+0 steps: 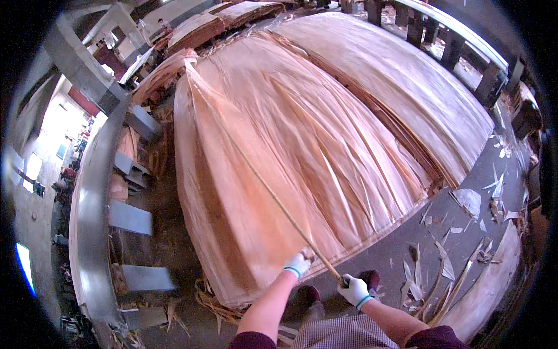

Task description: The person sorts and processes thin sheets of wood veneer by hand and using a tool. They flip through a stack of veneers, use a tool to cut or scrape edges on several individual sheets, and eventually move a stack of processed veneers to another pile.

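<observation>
A broad stack of thin, pinkish wood veneer sheets (232, 192) spreads out before me, its surface rippled. My left hand (297, 264), in a white glove, is closed at the near part of the top veneer sheet; its fingertips are partly hidden. My right hand (353, 291), also gloved, grips the near end of a long thin wooden stick (270, 195). This stick slants away across the stack to the far left, where a raised fold of veneer (192, 67) is near its tip.
A second veneer stack (395, 75) lies to the right. Torn veneer scraps (447, 262) litter the floor at right. A long metal rail (93, 232) with grey supports (131, 217) runs along the left. More stacked veneer (197, 32) and a distant person (164, 26) are at the back.
</observation>
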A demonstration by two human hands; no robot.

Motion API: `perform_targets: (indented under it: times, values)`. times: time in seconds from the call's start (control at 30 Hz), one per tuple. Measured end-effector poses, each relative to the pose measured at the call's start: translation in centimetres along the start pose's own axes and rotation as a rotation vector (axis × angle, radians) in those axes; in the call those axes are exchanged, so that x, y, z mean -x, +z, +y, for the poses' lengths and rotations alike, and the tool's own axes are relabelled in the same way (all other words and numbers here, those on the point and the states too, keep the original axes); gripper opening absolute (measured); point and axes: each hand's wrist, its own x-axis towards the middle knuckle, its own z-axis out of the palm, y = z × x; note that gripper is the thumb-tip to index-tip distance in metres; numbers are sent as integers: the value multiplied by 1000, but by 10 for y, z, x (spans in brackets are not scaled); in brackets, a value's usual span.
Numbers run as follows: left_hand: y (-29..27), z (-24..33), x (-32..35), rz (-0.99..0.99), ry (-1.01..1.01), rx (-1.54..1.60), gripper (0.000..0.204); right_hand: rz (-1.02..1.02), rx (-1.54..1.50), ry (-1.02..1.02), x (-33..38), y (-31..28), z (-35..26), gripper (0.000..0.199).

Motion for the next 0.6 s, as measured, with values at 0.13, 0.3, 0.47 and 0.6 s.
perform_targets:
  times: [0.13,0.3,0.47,0.6]
  values:
    - [-8,-64,22,713,-244,51,83,38,-14,62,-23,-9,24,30]
    - [33,-215,8,692,-1004,590,99,-47,12,14,-24,-14,17,27]
    - [64,-216,9,787,-831,483,62,-104,82,123,-31,-1,58,25]
    - [34,-139,28,1001,-380,358,39,-175,173,227,-36,-4,60,26]
